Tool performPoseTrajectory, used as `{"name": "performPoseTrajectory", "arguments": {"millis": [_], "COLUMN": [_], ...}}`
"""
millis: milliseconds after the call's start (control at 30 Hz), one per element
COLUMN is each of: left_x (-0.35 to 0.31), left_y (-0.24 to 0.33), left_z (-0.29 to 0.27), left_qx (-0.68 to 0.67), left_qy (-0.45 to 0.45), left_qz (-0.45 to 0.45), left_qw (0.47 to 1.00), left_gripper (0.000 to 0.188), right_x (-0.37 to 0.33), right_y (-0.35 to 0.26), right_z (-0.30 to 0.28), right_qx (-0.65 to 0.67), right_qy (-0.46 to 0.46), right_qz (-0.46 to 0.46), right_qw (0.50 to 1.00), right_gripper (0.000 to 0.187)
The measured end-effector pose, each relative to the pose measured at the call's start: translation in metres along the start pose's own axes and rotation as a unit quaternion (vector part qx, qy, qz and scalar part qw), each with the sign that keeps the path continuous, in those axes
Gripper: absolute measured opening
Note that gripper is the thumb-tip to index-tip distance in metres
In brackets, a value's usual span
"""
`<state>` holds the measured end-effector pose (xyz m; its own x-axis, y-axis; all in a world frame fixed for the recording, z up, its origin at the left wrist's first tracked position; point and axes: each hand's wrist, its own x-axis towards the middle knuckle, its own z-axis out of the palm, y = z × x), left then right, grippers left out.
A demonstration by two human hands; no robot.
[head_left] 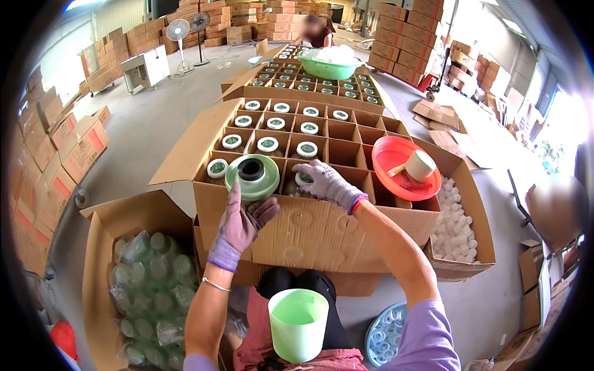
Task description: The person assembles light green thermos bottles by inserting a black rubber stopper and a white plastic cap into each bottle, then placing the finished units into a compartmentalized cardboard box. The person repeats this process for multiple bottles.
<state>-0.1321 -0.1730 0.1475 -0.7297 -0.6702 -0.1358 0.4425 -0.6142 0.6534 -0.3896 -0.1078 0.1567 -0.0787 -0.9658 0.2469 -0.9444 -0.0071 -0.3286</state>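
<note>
My left hand (244,226), in a mauve-and-grey glove, is open, its fingers spread beside a pale green funnel-like dish (265,185) with a black ring (251,169) in its middle. One fingertip meets the dish's rim. The dish rests over the front row of a divided carton (309,238). My right hand (325,183), gloved too, grips the white-rimmed top of a jar (302,179) in a front cell just right of the dish; its fingertips partly cover the top. More jars with white rims and green centres (267,144) fill cells on the carton's left side.
A red bowl (396,167) with a white cup sits on the carton's right cells. A box of white caps (455,229) stands right, a box of wrapped green jars (151,284) left. A green cup (298,324) is at my lap. Farther off, a person works behind another carton.
</note>
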Motion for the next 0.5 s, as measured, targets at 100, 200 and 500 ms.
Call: {"name": "performPoseTrajectory", "arguments": {"millis": [100,200,500], "left_x": [-0.021,-0.04,-0.062], "left_y": [-0.013,-0.039,-0.08], "left_z": [-0.012,-0.007,-0.003], "left_qx": [-0.047,-0.001,-0.268], "left_qy": [-0.063,-0.08,-0.17], "left_qz": [0.002,-0.07,-0.174], "left_qw": [0.997,0.994,0.932], "left_gripper": [0.093,0.104,0.074], "right_x": [-0.006,-0.026,-0.152], "right_y": [-0.034,-0.069,-0.149], "right_z": [-0.045,-0.103,-0.049], "right_qx": [-0.016,-0.035,-0.02], "right_qy": [0.11,0.258,0.239], "right_qz": [-0.003,-0.132,-0.189], "right_qw": [0.994,0.957,0.952], "right_gripper": [0.051,0.055,0.084]}}
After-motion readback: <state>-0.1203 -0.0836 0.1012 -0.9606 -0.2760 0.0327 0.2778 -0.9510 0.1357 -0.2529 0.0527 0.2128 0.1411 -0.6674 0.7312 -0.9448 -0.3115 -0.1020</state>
